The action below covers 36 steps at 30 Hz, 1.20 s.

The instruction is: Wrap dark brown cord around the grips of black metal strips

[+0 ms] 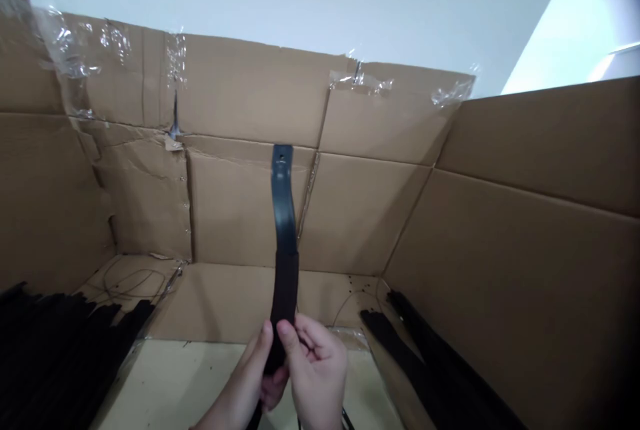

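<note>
A: What did the hands hold?

B: The left hand [239,377] and the right hand [315,370] held together one curved black metal strip [283,210]. Its lower part had a dark sleeve [285,290], and both grips were closed firmly around this part.

A: Where was the strip?

B: It stood almost upright, near the middle of the view, with its tip toward the far cardboard wall [250,90].

A: What was beside it?

B: A pile of black strips [60,343] lay at left, and a second pile [430,363] lay at right. A pale board [150,383] was under the hands, and a thin wire [133,277] lay further away.
</note>
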Available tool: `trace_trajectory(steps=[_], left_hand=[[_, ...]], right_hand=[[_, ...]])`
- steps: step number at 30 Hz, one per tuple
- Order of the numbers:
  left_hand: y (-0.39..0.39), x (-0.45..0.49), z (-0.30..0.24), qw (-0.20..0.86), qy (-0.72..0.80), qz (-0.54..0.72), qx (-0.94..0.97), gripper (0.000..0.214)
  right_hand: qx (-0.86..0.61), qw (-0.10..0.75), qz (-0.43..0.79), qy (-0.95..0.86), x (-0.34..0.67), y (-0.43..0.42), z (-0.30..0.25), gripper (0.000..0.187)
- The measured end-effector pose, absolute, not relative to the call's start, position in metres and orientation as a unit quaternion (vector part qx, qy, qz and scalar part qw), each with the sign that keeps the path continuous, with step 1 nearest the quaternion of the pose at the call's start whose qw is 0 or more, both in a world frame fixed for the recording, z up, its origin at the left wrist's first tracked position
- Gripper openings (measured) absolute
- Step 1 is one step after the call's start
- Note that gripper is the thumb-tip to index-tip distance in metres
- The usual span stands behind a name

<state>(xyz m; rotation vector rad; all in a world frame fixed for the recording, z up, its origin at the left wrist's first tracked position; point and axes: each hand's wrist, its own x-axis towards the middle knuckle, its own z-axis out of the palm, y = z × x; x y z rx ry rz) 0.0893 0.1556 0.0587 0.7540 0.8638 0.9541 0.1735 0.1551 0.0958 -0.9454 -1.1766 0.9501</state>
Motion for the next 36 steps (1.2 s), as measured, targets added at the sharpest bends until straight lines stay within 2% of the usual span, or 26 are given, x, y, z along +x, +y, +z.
trace_trajectory(steps=[4, 8, 10, 14, 18, 23, 31, 36], left_hand=[[0.152, 0.084, 0.066, 0.748, 0.379, 0.395, 0.375, 0.081], [0.154, 0.064, 0.070, 0.806, 0.282, 0.335, 0.397, 0.070], [0.156, 0.056, 0.070, 0.835, 0.230, 0.329, 0.377, 0.062], [0.161, 0.052, 0.071, 0.861, 0.194, 0.335, 0.329, 0.053], [0.162, 0.061, 0.072, 0.862, 0.203, 0.336, 0.322, 0.058], [0.151, 0.071, 0.078, 0.856, 0.212, 0.335, 0.332, 0.067], [0.145, 0.038, 0.088, 0.813, 0.258, 0.390, 0.346, 0.066], [0.157, 0.037, 0.080, 0.793, 0.294, 0.310, 0.435, 0.080]], right_hand=[[-0.418, 0.614, 0.441, -0.504, 0.183, 0.152, 0.107, 0.048], [-0.388, 0.555, 0.500, -0.541, 0.185, 0.150, 0.113, 0.047], [-0.382, 0.524, 0.529, -0.547, 0.184, 0.149, 0.117, 0.047], [-0.384, 0.515, 0.542, -0.542, 0.182, 0.148, 0.122, 0.044], [-0.389, 0.529, 0.517, -0.549, 0.180, 0.146, 0.118, 0.044], [-0.403, 0.591, 0.482, -0.507, 0.181, 0.143, 0.113, 0.049], [-0.285, 0.487, 0.589, -0.579, 0.174, 0.144, 0.117, 0.046], [-0.288, 0.482, 0.569, -0.601, 0.173, 0.146, 0.112, 0.036]])
